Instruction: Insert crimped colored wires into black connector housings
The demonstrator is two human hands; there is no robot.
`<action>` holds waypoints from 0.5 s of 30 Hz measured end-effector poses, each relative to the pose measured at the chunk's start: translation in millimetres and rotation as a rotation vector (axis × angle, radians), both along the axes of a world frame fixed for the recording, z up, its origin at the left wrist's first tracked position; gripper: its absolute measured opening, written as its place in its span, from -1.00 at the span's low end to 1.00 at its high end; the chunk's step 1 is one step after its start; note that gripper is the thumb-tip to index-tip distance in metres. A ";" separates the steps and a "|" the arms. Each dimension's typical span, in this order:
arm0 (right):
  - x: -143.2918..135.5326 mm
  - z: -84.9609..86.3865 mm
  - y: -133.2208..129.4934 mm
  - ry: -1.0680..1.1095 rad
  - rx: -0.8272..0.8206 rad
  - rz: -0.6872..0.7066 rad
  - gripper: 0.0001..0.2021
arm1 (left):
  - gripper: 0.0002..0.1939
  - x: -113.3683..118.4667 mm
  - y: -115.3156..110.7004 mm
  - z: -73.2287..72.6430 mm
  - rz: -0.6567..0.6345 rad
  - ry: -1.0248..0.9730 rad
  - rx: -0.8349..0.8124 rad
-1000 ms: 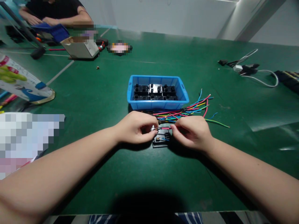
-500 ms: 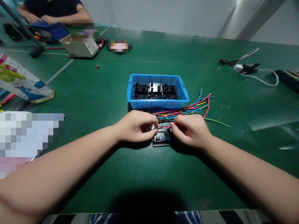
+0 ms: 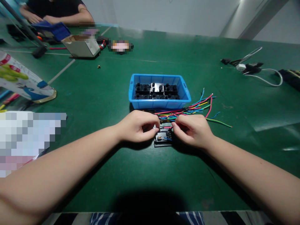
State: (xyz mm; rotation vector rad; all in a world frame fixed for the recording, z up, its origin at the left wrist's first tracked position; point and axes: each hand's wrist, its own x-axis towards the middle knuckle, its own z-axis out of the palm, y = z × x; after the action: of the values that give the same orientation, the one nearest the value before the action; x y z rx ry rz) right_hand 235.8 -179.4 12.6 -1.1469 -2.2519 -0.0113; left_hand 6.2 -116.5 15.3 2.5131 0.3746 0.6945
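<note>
At far left on the green table, a printed canister leans, with a pixelated sheet nearer the camera. Beyond them, a person in black sits with both hands by a dark blue bin; just right of it stands a white carton, then a small brass bit and a pixelated item. Toward the middle, the left hand comes in with thumb and forefinger pinched on the left end of a red wire. That wire runs across, over the far part of a black base, which lies flat on the table between the hands and has a short blue wire on its near part. Behind the hands, a blue tray holds black parts. The right hand grips the red wire's other end between thumb and forefinger. Loose wires fan out past it, alongside the tray. Farther right lies a white cord, beside a dark bundle.
</note>
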 end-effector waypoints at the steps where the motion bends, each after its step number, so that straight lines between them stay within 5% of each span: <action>1: 0.1 0.1 0.1 0.000 0.002 0.002 -0.71 | -0.88 -0.1 0.0 0.2 -0.002 -0.001 0.006; 11: 0.0 0.0 -1.3 -0.020 -0.020 0.005 -0.76 | -0.88 -0.4 0.9 -1.6 -0.007 -0.001 0.008; 15: -0.9 0.0 -1.5 -0.013 -0.008 0.120 -0.91 | -0.88 0.2 1.2 -1.0 -0.010 0.003 0.007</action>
State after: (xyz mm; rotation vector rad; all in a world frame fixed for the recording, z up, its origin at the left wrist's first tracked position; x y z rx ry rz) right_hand 235.0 -180.9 12.6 -1.0171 -2.3304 0.0381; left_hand 6.4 -115.4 14.2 2.5218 0.3614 0.6890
